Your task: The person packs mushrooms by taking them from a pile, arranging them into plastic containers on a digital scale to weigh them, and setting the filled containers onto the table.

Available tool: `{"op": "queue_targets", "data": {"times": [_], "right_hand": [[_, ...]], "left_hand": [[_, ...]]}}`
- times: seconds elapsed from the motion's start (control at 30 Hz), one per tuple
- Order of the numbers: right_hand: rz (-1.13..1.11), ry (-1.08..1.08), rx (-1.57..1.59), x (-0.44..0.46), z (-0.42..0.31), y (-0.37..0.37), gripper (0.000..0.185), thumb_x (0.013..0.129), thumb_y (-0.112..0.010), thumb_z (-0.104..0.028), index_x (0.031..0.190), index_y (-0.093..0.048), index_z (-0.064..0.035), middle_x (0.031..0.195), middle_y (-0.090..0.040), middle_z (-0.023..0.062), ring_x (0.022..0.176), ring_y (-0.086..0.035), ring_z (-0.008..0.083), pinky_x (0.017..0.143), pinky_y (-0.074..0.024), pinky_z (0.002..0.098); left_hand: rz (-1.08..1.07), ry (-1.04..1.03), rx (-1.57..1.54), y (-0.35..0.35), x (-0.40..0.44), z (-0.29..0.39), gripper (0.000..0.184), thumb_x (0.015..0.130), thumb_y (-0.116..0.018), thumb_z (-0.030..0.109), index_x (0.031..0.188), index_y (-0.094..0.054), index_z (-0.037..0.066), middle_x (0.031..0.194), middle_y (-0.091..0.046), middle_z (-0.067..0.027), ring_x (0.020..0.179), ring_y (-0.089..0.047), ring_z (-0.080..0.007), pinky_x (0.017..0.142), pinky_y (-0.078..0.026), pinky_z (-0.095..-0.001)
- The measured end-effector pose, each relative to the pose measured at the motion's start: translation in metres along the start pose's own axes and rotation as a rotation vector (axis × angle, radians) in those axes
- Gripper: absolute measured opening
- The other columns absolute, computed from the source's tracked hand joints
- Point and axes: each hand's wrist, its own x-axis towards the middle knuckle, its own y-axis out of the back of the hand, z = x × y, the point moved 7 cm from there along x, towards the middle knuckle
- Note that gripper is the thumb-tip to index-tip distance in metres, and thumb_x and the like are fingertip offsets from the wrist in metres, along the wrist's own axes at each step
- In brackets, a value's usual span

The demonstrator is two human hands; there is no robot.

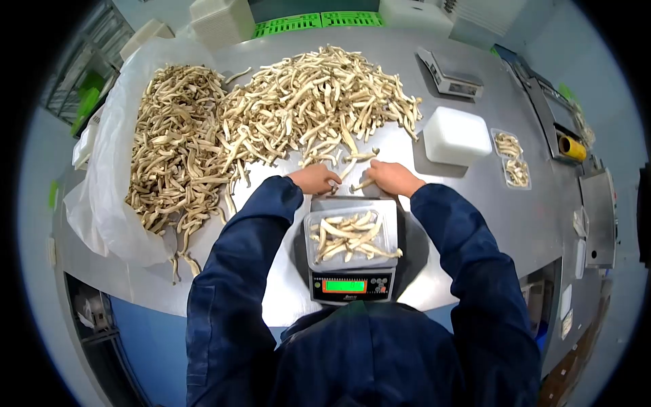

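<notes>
Just beyond the digital scale point(352, 285), my left hand point(315, 179) is closed, with a pale long-stemmed mushroom point(347, 169) at its fingertips. Facing it, my right hand point(395, 179) pinches another mushroom point(363, 184) over the metal table. On the scale rests a clear plastic tray point(313, 261) with several mushrooms point(349, 234) lying loosely in it. The scale's display glows green, but its digits are too small to read. Past both hands spreads a big heap of mushrooms point(319, 95).
A translucent plastic bag point(102, 203) full of browner mushrooms point(176, 142) lies open at left. To the right stand a stack of white trays point(457, 136), two filled trays point(517, 173) and a second scale point(456, 78). Green crates point(288, 24) line the back edge.
</notes>
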Motion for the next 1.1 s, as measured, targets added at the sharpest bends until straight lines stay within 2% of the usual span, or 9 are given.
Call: {"op": "queue_targets", "data": {"times": [0.1,0.23,0.37,0.57,0.8,0.87,0.93,1.03,1.1], "right_hand": [[0.03,-0.041,0.046,0.006,0.004,0.016,0.009,0.079,-0.053,-0.006,0.088,-0.053,-0.0029,0.087,-0.055,0.0152,0.082,-0.06,0.0345,0.07,-0.0495,0.0444],[0.197,-0.271,0.23,0.018,0.048,0.031,0.017,0.079,-0.057,-0.013,0.093,-0.054,-0.0049,0.091,-0.054,0.0153,0.087,-0.058,0.0355,0.075,-0.0477,0.0442],[0.075,-0.259,0.203,0.027,0.055,0.02,0.039,0.074,-0.067,-0.032,0.103,-0.057,-0.0083,0.097,-0.051,0.0154,0.091,-0.057,0.0355,0.075,-0.0468,0.0425],[0.101,-0.266,0.209,0.033,0.054,-0.002,0.019,0.078,-0.06,-0.014,0.094,-0.058,-0.0034,0.093,-0.053,0.0186,0.087,-0.057,0.0372,0.078,-0.0464,0.0453],[0.269,-0.288,0.342,-0.01,0.048,0.047,0.02,0.075,-0.061,-0.016,0.084,-0.062,0.0024,0.081,-0.058,0.021,0.08,-0.057,0.0388,0.074,-0.0461,0.0435],[0.338,-0.199,0.389,-0.029,0.02,0.083,0.021,0.078,-0.066,-0.015,0.083,-0.06,0.0035,0.069,-0.055,0.0139,0.062,-0.055,0.0272,0.057,-0.042,0.0359],[0.231,-0.269,0.614,-0.047,-0.011,0.107,0.018,0.081,-0.065,-0.015,0.082,-0.06,0.0019,0.065,-0.054,0.0059,0.056,-0.052,0.0141,0.052,-0.0396,0.0285],[0.133,-0.388,0.885,-0.068,-0.037,0.109,0.015,0.084,-0.064,-0.014,0.083,-0.06,0.0002,0.065,-0.053,-0.0003,0.056,-0.049,0.0046,0.05,-0.0375,0.0228],[0.129,-0.392,0.794,-0.073,-0.038,0.11,0.013,0.085,-0.063,-0.013,0.087,-0.062,-0.0002,0.067,-0.056,-0.0013,0.058,-0.051,0.0043,0.052,-0.0393,0.0218]], "left_hand": [[0.143,-0.034,-0.182,0.007,0.001,0.007,0.036,0.081,-0.065,0.031,0.102,-0.055,0.002,0.084,-0.064,-0.0146,0.077,-0.062,-0.0309,0.071,-0.048,-0.0391],[0.185,-0.035,-0.007,0.012,0.015,0.008,0.041,0.078,-0.07,0.031,0.097,-0.053,-0.001,0.084,-0.063,-0.0187,0.081,-0.061,-0.0353,0.071,-0.047,-0.0415],[0.232,-0.033,0.247,0.005,0.026,0.007,0.029,0.074,-0.067,0.024,0.088,-0.056,0.001,0.077,-0.063,-0.0183,0.076,-0.062,-0.0356,0.069,-0.048,-0.0433],[0.209,-0.011,0.345,0.006,0.012,-0.005,0.016,0.073,-0.059,0.016,0.081,-0.058,0.002,0.077,-0.062,-0.0185,0.076,-0.061,-0.0368,0.07,-0.048,-0.0456],[0.478,0.081,0.108,0.045,-0.086,-0.026,0.014,0.083,-0.059,0.013,0.087,-0.057,-0.001,0.078,-0.061,-0.0147,0.069,-0.058,-0.0301,0.065,-0.047,-0.0363],[0.627,0.092,-0.055,0.053,-0.13,0.002,0.013,0.084,-0.058,0.011,0.088,-0.059,-0.001,0.078,-0.061,-0.0161,0.071,-0.06,-0.0318,0.066,-0.047,-0.0386],[0.632,0.096,-0.113,0.05,-0.163,0.038,0.013,0.084,-0.06,0.009,0.092,-0.059,-0.002,0.077,-0.06,-0.0147,0.069,-0.059,-0.0272,0.065,-0.047,-0.0347],[0.621,0.027,-0.134,0.03,-0.191,0.074,0.011,0.084,-0.06,0.004,0.095,-0.062,0.0,0.08,-0.058,-0.0107,0.068,-0.058,-0.0215,0.063,-0.046,-0.0305],[0.613,0.047,-0.164,0.018,-0.201,0.085,0.011,0.084,-0.061,0.003,0.095,-0.062,0.001,0.082,-0.058,-0.01,0.069,-0.058,-0.0216,0.063,-0.046,-0.0303]]}}
